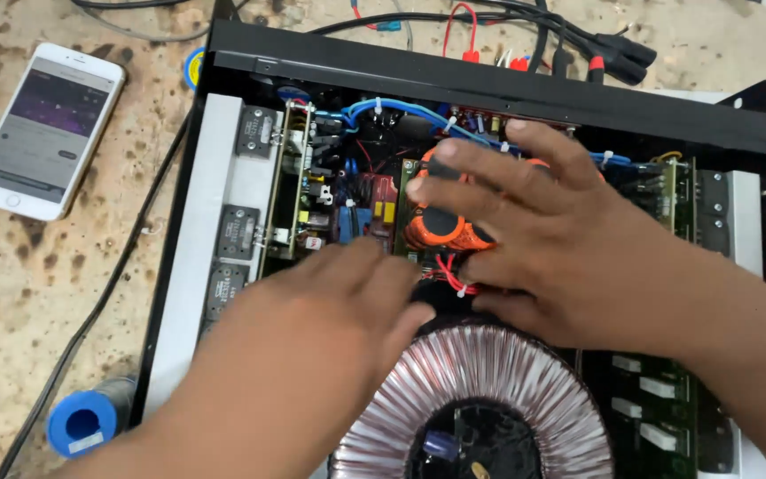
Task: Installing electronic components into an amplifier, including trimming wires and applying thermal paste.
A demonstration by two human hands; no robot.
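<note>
An open black amplifier chassis (489, 84) lies on the bench, full of circuit boards and wiring. My right hand (560, 239) lies over a cluster of orange capacitors (441, 226) in the middle, fingers spread across their tops. My left hand (312, 346) reaches in from the lower left, its fingertips resting near the red wires (449, 275) just below the capacitors. A large copper-wound toroidal transformer (480, 399) sits at the front, partly hidden by my left hand. Neither hand clearly grips anything.
A white smartphone (46, 129) with a lit screen lies at the left. A blue roll (86, 426) rests at the lower left beside a black cable (90, 319). Red and black leads (596, 49) run behind the chassis. Aluminium heatsinks (214, 231) line its left side.
</note>
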